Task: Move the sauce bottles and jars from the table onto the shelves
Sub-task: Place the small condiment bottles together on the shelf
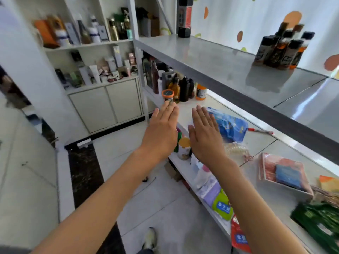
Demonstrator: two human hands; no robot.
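Observation:
My left hand [161,129] and my right hand [205,134] are both stretched out flat, fingers apart, holding nothing, over the front edge of the middle shelf [256,143]. Just beyond my left fingertips stands a small jar with an orange lid [167,95] at the shelf's left end. Behind it is a group of dark sauce bottles [179,87] and an orange-labelled jar [201,92]. On the top shelf [211,57], a cluster of dark sauce bottles [284,48] stands at the far right and a tall black bottle [185,17] at the back left.
A blue bag [231,127], a red and blue box [284,173] and green packets [319,220] lie on the middle shelf. A yellow-capped container [184,148] and pouches [220,202] sit on a lower shelf. White cabinets with cosmetics [95,35] stand at the left across the tiled floor.

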